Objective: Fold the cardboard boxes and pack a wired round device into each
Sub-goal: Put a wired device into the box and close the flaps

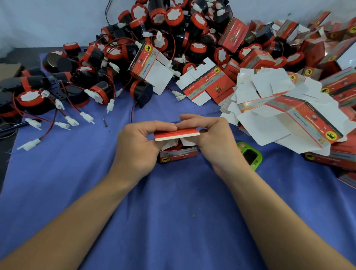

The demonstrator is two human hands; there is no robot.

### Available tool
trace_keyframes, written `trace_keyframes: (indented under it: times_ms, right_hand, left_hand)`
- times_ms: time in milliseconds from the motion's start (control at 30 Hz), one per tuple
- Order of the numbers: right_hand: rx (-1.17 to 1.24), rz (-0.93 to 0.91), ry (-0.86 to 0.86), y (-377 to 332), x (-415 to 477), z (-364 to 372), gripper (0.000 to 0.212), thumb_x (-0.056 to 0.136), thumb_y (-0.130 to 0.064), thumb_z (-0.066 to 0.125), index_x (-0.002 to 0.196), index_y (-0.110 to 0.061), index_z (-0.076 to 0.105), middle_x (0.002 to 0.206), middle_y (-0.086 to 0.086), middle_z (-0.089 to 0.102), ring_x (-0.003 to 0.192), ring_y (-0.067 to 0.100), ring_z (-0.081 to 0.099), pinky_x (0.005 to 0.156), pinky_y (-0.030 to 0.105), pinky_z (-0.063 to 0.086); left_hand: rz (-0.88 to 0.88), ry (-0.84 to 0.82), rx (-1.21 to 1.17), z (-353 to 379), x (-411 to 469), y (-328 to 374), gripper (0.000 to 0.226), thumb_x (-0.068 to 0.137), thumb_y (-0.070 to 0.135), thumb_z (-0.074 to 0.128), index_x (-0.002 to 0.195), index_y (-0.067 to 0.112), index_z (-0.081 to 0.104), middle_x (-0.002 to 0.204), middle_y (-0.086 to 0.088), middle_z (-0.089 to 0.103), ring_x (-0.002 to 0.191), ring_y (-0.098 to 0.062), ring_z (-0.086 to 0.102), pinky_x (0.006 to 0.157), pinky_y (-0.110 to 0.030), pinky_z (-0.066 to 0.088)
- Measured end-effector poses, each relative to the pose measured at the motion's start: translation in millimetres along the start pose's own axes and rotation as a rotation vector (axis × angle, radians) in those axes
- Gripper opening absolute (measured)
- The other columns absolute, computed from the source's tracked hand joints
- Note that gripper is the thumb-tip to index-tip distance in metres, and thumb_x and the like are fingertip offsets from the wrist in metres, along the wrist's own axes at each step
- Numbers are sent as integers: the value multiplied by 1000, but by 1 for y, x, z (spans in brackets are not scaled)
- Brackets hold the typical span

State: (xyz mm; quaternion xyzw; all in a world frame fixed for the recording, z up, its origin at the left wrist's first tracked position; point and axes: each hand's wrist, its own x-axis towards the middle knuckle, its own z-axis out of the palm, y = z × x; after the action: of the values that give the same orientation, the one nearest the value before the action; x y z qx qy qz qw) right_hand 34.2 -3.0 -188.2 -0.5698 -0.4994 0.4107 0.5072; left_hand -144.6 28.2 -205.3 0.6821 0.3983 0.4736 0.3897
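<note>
A small red cardboard box [177, 154] stands on the blue cloth between my hands, its top flap [176, 134] raised and nearly level. My left hand [137, 148] grips the box's left side, fingers pinching the flap. On the other side, my right hand [215, 139] holds the flap's right end. Something red and white shows inside the box under the flap. A large heap of round black-and-red wired devices [169, 34] lies at the back. Flat unfolded boxes [283, 107] are piled to the right.
Finished red boxes [347, 155] are stacked along the right edge. A green gadget [250, 155] lies just right of my right wrist. Loose white connectors on red-black wires [71, 122] trail over the cloth at left. A small dark screw-like bit [104, 121] lies nearby.
</note>
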Motion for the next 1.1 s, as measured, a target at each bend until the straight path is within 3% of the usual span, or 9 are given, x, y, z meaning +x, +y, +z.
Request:
trace_keyframes:
  times_ms: [133, 233, 333, 433, 533, 767, 900, 1000, 1100]
  right_hand:
    - [-158, 22, -197, -8, 2, -18, 43, 93, 8, 59, 105, -26, 82, 129, -11, 70, 122, -1, 61, 106, 34, 52]
    - [-256, 36, -359, -18, -3, -35, 55, 89, 8, 48, 117, -29, 78, 142, -12, 61, 132, -12, 47, 108, 19, 44]
    - [-335, -27, -408, -24, -9, -37, 43, 87, -13, 73, 114, -45, 75, 137, -25, 58, 121, -21, 50, 92, 1, 42]
    - [-429, -32, -382, -23, -9, -38, 55, 74, -14, 89, 113, -47, 72, 137, -26, 55, 106, -22, 59, 88, 8, 49]
    - [-516, -107, -320, -22, -7, -37, 48, 78, -13, 85, 111, -46, 73, 124, -30, 59, 101, -32, 50, 87, 2, 42]
    - [-464, -101, -295, -20, -5, -39, 34, 88, -15, 78, 116, -34, 77, 128, -16, 69, 116, -20, 55, 95, 5, 45]
    - [-368, -41, -307, -17, -5, -38, 36, 85, -13, 81, 113, -35, 78, 133, -12, 67, 124, -14, 53, 106, 23, 48]
    - [-133, 58, -361, -17, -6, -38, 19, 94, -17, 73, 111, -22, 81, 134, -2, 68, 126, -12, 53, 93, 27, 58]
    - [-98, 80, -327, -14, -4, -37, 24, 95, -4, 69, 107, -21, 80, 132, 0, 67, 127, -5, 56, 84, 29, 62]
  left_hand:
    - [-91, -196, -8, -18, 5, 4, 43, 85, -2, 70, 96, 38, 83, 112, 18, 78, 114, -2, 70, 96, -26, 58]
    - [-130, -347, 54, -27, 7, 10, 55, 66, 9, 54, 104, 37, 82, 120, 23, 74, 124, 3, 62, 98, -19, 53]
    - [-55, -370, 172, -28, 5, 14, 37, 78, 25, 70, 111, 40, 79, 121, 31, 70, 124, 11, 58, 100, -9, 44]
    - [53, -334, 329, -29, -1, 13, 40, 79, 30, 90, 115, 40, 77, 120, 40, 66, 125, 16, 55, 105, -5, 37]
    - [132, -276, 367, -24, -6, 11, 42, 83, 19, 87, 121, 33, 76, 118, 42, 62, 126, 17, 53, 109, -7, 36]
    - [133, -278, 321, -24, 0, 10, 39, 91, 17, 80, 116, 46, 73, 105, 51, 61, 122, 18, 56, 105, -6, 39]
    - [129, -266, 279, -23, -2, 9, 40, 85, 18, 85, 112, 46, 74, 108, 47, 65, 120, 15, 59, 104, -7, 41]
    - [96, -281, 237, -23, 1, 8, 30, 87, 26, 82, 112, 42, 76, 109, 44, 67, 121, 14, 59, 102, -7, 42]
    - [29, -265, 165, -18, 2, 7, 24, 93, 23, 78, 105, 44, 78, 110, 37, 70, 119, 13, 61, 103, -9, 44]
